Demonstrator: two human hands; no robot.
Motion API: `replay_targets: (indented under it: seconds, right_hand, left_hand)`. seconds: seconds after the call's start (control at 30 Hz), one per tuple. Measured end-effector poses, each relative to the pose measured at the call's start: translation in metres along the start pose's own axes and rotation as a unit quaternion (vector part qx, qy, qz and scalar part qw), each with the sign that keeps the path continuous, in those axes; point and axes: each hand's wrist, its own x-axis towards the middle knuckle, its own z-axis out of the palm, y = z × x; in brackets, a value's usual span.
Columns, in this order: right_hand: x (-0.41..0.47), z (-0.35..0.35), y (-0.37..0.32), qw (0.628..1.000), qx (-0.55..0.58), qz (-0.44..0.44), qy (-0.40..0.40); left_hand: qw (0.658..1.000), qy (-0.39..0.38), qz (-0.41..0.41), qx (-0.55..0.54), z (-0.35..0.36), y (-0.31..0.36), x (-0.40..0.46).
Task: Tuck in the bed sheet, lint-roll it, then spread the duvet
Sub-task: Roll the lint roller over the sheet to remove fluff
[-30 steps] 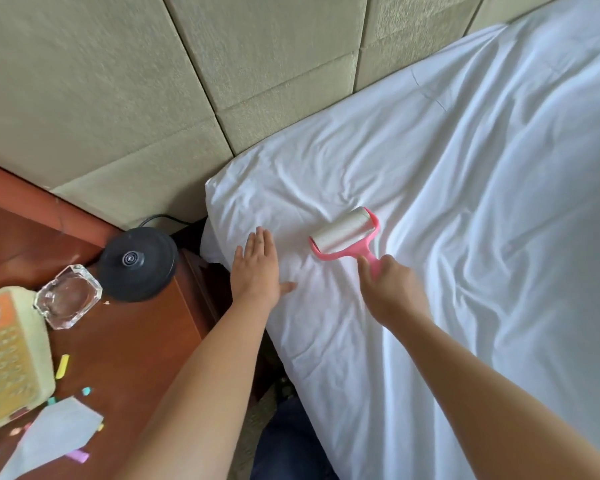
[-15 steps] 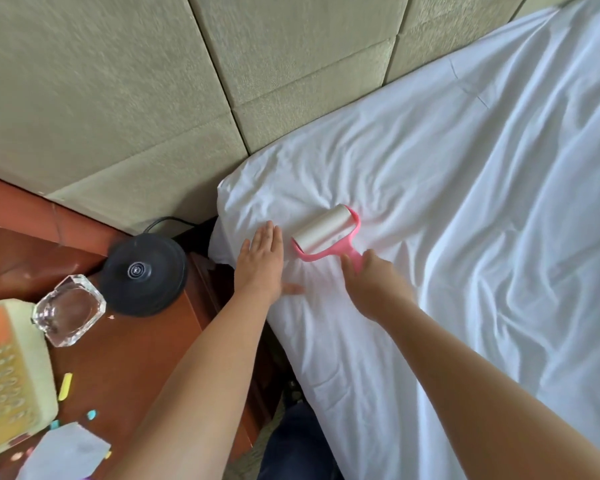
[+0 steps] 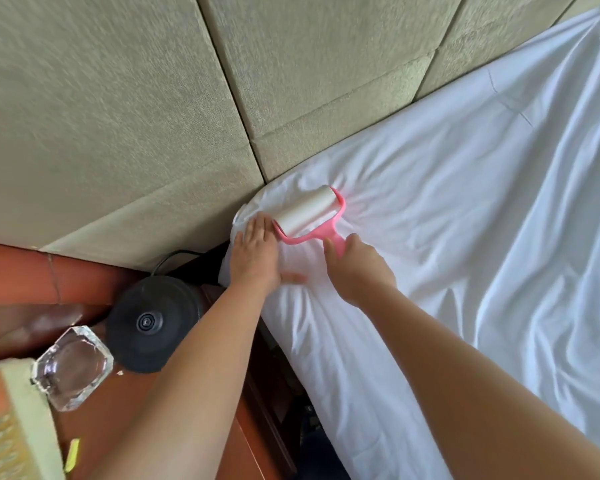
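Observation:
A white, wrinkled bed sheet (image 3: pixel 465 220) covers the mattress on the right. A pink lint roller (image 3: pixel 309 214) with a white roll lies on the sheet's top left corner, close to the headboard. My right hand (image 3: pixel 357 268) grips its pink handle. My left hand (image 3: pixel 257 254) rests flat on the sheet just left of the roll, fingers straight, thumb spread to the right. No duvet is in view.
A padded beige headboard (image 3: pixel 187 98) fills the upper left. A reddish wooden nightstand (image 3: pixel 125 410) stands left of the bed, bearing a black kettle base (image 3: pixel 149 322), a glass ashtray (image 3: pixel 71 370) and a cream telephone (image 3: pixel 11 427). A dark gap separates nightstand and mattress.
The roller has moved up the sheet toward the headboard corner. My left hand slid along with it, staying flat beside the roll.

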Motion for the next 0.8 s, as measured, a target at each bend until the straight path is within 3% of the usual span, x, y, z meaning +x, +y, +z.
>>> replay_targets:
  seconds: [0.5, 0.8]
  right_hand:
    - [0.009, 0.004, -0.010, 1.000, 0.011, -0.003, 0.007]
    - [-0.045, 0.004, 0.041, 1.000, 0.016, 0.004, 0.010]
  left_hand:
    - [1.000, 0.023, 0.002, -0.015, 0.000, -0.007, 0.007]
    - [1.000, 0.017, 0.017, 0.007, 0.016, 0.029, -0.045]
